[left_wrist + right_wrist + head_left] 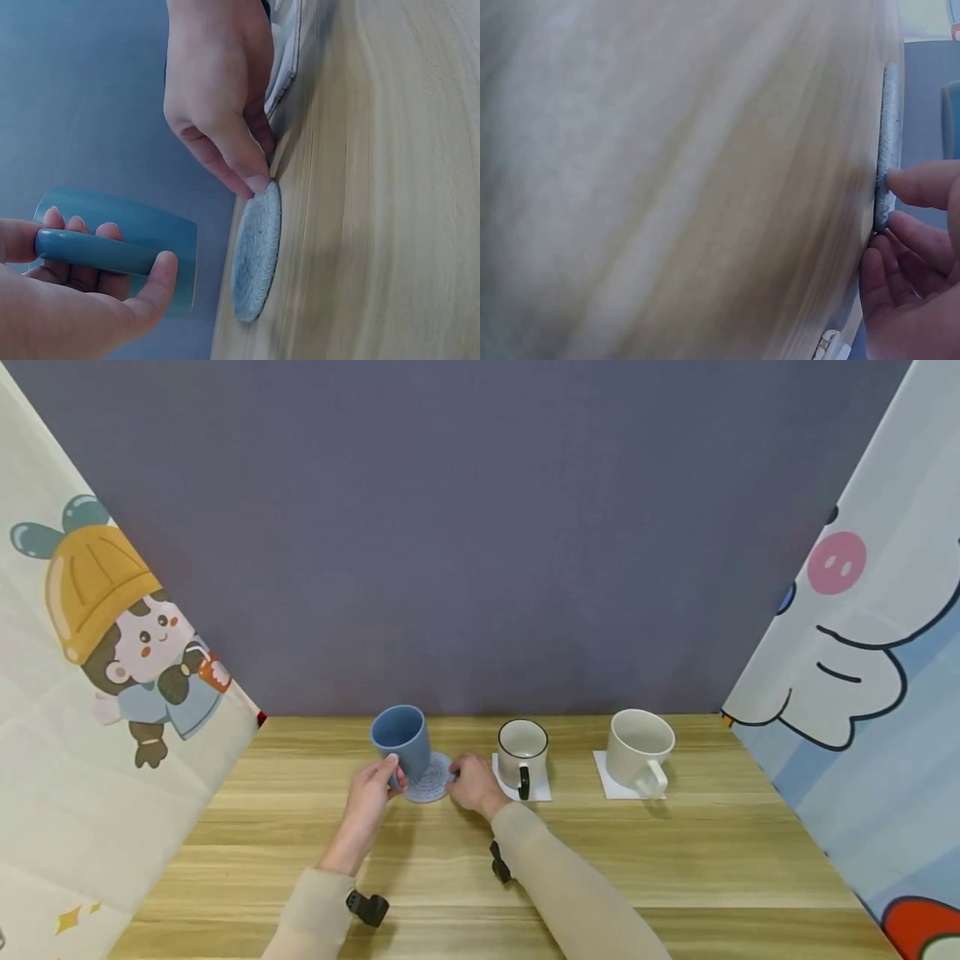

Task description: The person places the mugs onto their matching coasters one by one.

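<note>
A blue mug [403,737] is held by its handle in my left hand [372,785]. In the left wrist view the fingers curl round the mug's handle [97,250], and the mug is above the table, apart from the coaster. A round grey-blue woven coaster [429,779] lies on the table beside and below the mug. My right hand [474,783] pinches the coaster's right edge between thumb and fingers, as the right wrist view shows with the coaster [887,142] seen edge-on.
A white mug with a black rim and black handle [517,745] stands on a white square coaster [542,793] right of my right hand. Farther right, a plain white mug [637,743] stands on another white square coaster [611,788]. A grey panel [480,543] rises behind the wooden table [712,860].
</note>
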### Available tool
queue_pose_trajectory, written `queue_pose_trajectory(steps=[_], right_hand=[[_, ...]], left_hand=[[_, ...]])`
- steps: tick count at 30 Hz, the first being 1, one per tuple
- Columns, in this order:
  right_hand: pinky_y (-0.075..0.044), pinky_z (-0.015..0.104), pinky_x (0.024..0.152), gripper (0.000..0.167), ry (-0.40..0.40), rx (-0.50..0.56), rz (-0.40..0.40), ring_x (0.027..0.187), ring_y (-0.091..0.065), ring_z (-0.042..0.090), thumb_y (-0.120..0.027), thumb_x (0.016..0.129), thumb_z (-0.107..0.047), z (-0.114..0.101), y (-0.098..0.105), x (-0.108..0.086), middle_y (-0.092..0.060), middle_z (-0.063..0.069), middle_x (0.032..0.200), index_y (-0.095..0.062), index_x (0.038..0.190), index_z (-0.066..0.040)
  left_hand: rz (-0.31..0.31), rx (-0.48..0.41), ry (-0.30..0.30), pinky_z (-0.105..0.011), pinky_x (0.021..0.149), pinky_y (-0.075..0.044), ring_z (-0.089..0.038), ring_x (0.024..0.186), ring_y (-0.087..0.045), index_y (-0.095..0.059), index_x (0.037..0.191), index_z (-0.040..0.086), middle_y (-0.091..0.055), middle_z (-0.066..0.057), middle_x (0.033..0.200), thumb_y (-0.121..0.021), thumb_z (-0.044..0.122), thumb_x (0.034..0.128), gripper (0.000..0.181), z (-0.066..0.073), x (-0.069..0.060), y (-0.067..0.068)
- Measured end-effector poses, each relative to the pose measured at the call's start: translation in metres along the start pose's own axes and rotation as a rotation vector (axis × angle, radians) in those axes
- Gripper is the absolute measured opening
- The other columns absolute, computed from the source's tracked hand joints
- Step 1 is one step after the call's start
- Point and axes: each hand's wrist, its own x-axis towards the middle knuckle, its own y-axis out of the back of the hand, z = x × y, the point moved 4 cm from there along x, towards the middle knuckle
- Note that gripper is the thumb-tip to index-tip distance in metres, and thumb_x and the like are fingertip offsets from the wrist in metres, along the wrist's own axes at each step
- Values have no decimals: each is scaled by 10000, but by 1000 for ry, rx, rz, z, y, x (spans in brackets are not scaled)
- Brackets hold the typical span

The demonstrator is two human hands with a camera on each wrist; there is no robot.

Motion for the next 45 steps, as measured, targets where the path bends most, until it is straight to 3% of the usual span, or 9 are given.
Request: queue_pose_trajectory(steps=[10,18,24,31,36,45], right_hand=[[-518,436,972,248,-3,-23,15,1097,-642,345,-735,874,-53,3,-2,3,-673,167,1108,-722,1096,55],[-522,423,965,252,6,-30,34,1081,-649,328,-755,855,-61,5,-4,4,-682,145,1092,-735,1087,36],[-524,409,965,259,9,-35,40,1080,-651,314,-749,832,-65,6,-5,4,-687,138,1089,-745,1074,27],[-527,422,943,241,8,-50,39,1049,-653,316,-748,816,-64,5,-4,4,-678,140,1072,-752,1043,19],[-529,428,933,228,-12,-53,19,1038,-649,307,-749,837,-77,2,-3,3,-660,122,1069,-749,1048,10],[-535,437,925,207,-8,-57,7,1038,-653,316,-752,846,-77,3,-4,3,-663,143,1090,-754,1035,8]], left_hand=[[-16,6,-25,-296,767,-553,-134,760,-567,-573,750,41,-566,-28,759,-488,145,1070,347,-10,6,-7],[-14,25,3,-384,812,-534,-141,755,-571,-605,767,18,-575,-18,745,-491,135,1067,342,-22,10,-10],[-29,29,20,-352,780,-526,-131,751,-550,-614,767,8,-574,-10,729,-495,130,1067,345,-31,12,-11],[-44,129,6,-346,794,-501,-147,789,-545,-635,775,-19,-586,-17,759,-510,194,1068,383,-32,10,-18],[-33,126,15,-372,807,-495,-163,782,-544,-631,793,-64,-591,-29,753,-508,185,1069,392,-31,11,-19],[-16,171,10,-397,831,-503,-162,783,-550,-633,769,1,-594,-26,762,-512,210,1064,382,-35,9,-21]])
